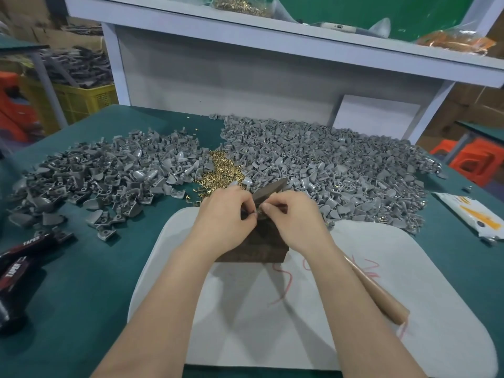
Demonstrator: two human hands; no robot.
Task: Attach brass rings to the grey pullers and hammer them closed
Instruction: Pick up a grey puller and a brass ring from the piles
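A blurred grey puller (pixel 255 213) is pinched between our left hand (pixel 226 214) and right hand (pixel 293 218), fingertips together, over a dark block (pixel 256 248) on a white mat (pixel 300 331). Brass rings (pixel 221 170) heap just behind; puller piles (pixel 341 165) crowd both sides; a wooden handle (pixel 381 296) lies under our right forearm.

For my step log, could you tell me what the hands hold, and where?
The left hand and right hand pinch a small piece at their fingertips; which part is hidden.
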